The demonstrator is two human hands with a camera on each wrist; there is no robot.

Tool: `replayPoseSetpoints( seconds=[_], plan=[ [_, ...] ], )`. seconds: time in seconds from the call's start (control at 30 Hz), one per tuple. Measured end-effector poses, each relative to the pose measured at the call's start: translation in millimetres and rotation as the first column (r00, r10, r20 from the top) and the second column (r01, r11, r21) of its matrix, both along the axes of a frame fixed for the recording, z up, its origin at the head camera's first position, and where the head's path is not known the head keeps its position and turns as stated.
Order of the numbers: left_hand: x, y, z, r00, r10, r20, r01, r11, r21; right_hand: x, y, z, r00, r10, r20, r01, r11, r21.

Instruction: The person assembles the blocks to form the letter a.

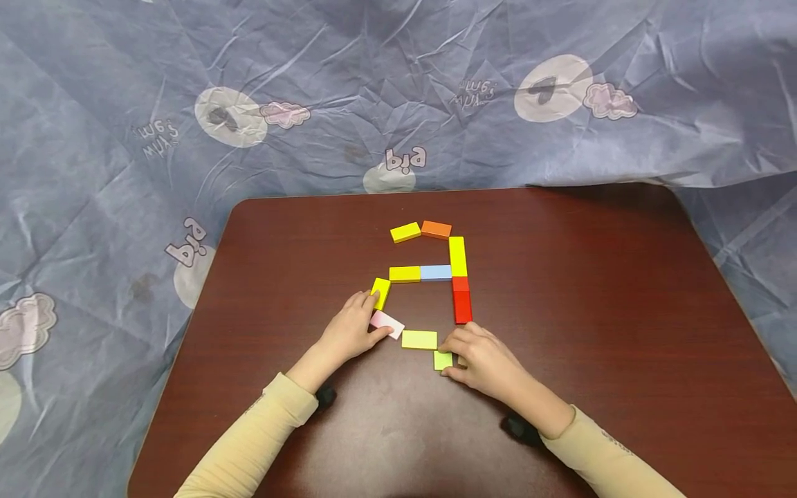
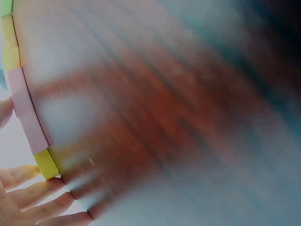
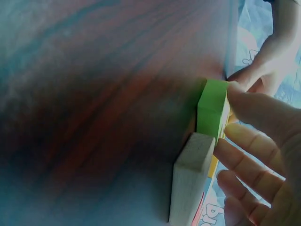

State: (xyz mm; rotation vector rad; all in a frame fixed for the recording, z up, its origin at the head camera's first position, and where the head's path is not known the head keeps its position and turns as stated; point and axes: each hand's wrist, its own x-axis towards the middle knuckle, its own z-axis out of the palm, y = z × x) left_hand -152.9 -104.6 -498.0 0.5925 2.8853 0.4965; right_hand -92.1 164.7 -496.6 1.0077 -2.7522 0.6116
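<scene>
My left hand (image 1: pixel 347 332) lies at the left of a block outline. Its fingertips touch a yellow block (image 1: pixel 382 290), and its thumb touches a pink block (image 1: pixel 389 324). In the left wrist view the fingers are spread beside the yellow block (image 2: pixel 46 165), with the thumb at the pink block (image 2: pixel 29 110). Between thumb and fingers my right hand (image 1: pixel 488 360) pinches a green block (image 1: pixel 441 361), just below a pale yellow block (image 1: pixel 420 339). The right wrist view shows the thumb against the green block (image 3: pixel 212 106), near a pale block (image 3: pixel 192 176).
Above the hands, a yellow block (image 1: pixel 405 274) and a blue block (image 1: pixel 435 272) lie in a row. Red blocks (image 1: pixel 462 304) and a tall yellow block (image 1: pixel 457 256) form the right side. Orange (image 1: pixel 436 229) and yellow (image 1: pixel 406 232) blocks lie farthest on the brown table (image 1: pixel 598 297).
</scene>
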Motion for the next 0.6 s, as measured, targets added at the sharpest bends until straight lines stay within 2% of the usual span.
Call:
replayPoseSetpoints(
  seconds=[0.13, 0.3, 0.47, 0.6],
  plan=[
    [-0.1, -1.4, -0.7, 1.000, 0.002, 0.001, -0.002, 1.000, 0.003, 0.9, -2.2, -1.8, 1.000, 0.012, -0.018, -0.012, 1.000, 0.013],
    [0.3, -1.3, -0.8, 1.000, 0.004, 0.008, -0.004, 1.000, 0.006, -2.9, -2.4, 4.4, 1.000, 0.016, 0.012, -0.016, 1.000, -0.007],
    [0.2, -0.6, -1.2, 1.000, 0.005, 0.010, -0.005, 1.000, 0.009, -18.3, 2.3, 17.4, 0.996, -0.034, 0.082, 0.040, 0.996, -0.075],
    [0.0, -0.8, -0.5, 1.000, 0.005, 0.007, -0.005, 1.000, 0.012, -36.1, 4.8, 19.9, 0.992, -0.090, 0.090, 0.097, 0.992, -0.076]
  ],
)
